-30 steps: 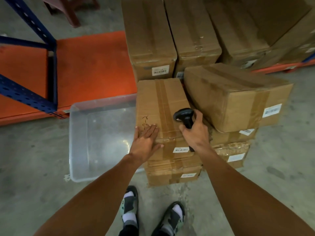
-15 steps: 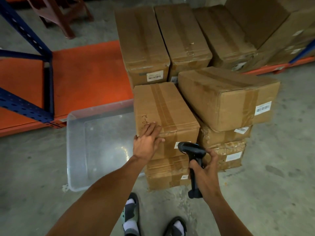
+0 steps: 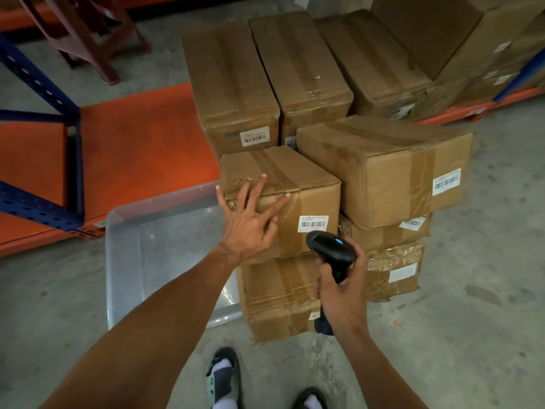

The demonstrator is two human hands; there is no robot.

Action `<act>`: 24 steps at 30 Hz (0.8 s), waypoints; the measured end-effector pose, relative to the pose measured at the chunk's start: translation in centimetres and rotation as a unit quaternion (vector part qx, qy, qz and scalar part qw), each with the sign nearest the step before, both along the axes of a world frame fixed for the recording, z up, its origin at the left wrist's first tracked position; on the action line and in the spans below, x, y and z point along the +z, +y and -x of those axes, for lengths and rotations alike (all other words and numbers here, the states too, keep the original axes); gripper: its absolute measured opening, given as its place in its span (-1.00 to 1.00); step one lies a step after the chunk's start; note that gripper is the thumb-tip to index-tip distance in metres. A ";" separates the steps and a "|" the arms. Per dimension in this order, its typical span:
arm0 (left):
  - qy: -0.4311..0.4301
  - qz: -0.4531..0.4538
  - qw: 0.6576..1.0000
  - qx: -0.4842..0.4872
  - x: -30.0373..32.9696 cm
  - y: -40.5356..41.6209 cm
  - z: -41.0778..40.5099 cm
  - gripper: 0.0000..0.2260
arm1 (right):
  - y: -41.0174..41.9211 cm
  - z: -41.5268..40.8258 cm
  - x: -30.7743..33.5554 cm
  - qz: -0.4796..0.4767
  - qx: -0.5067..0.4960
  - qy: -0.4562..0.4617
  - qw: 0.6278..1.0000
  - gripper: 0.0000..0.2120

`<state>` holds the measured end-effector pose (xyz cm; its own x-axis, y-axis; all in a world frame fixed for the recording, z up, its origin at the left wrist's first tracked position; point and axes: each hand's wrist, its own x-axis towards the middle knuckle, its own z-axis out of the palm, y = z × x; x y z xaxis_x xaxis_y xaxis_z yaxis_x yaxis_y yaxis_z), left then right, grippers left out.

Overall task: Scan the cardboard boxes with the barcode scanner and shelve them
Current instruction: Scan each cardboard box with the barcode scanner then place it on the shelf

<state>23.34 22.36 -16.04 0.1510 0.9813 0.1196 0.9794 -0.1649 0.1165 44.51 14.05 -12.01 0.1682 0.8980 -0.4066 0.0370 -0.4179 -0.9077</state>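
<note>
A taped cardboard box (image 3: 312, 187) tops a short stack on the concrete floor, its white barcode label (image 3: 313, 223) facing me. My left hand (image 3: 250, 221) lies spread over the box's near left corner, fingers apart. My right hand (image 3: 342, 293) grips the handle of a black barcode scanner (image 3: 330, 246), whose head sits just below the label and shows a blue light. A larger box (image 3: 380, 166) rests on the stack to the right. More boxes (image 3: 236, 84) stand in a row behind, on the orange shelf.
A clear plastic bin (image 3: 159, 249) lies on the floor left of the stack. The low orange shelf deck (image 3: 141, 143) with blue uprights (image 3: 35, 81) spreads to the left. A dark red stool (image 3: 85, 36) stands behind. My sandalled feet (image 3: 224, 379) are below.
My right hand drew the scanner back off the box top and lowered it in front of the label. My left hand stayed on the box, fingers spreading. The view pulled back.
</note>
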 end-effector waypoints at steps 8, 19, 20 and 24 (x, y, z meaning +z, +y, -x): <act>0.123 0.046 0.991 -0.037 1.5 2.6 1.2 -0.01 | -1.2 0.9 1.1 -0.021 -0.014 -0.040 0.999 -0.38; 0.175 0.036 0.978 -0.110 -0.1 1.7 1.6 -0.11 | 0.3 0.4 0.6 -0.047 0.023 -0.071 0.996 -0.55; 0.176 0.036 0.978 -0.111 -0.2 1.7 1.6 -0.11 | 0.4 0.3 0.4 -0.046 0.024 -0.070 0.996 -0.55; 0.175 0.038 0.977 -0.113 0.3 2.3 1.8 -0.11 | 0.7 0.0 0.1 -0.049 0.016 -0.072 0.996 -0.54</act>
<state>21.56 24.66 -15.71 0.3836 0.9222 -0.0497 0.9009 -0.3855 -0.1996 44.55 14.76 -11.87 0.1891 0.9380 -0.2907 0.1806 -0.3242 -0.9286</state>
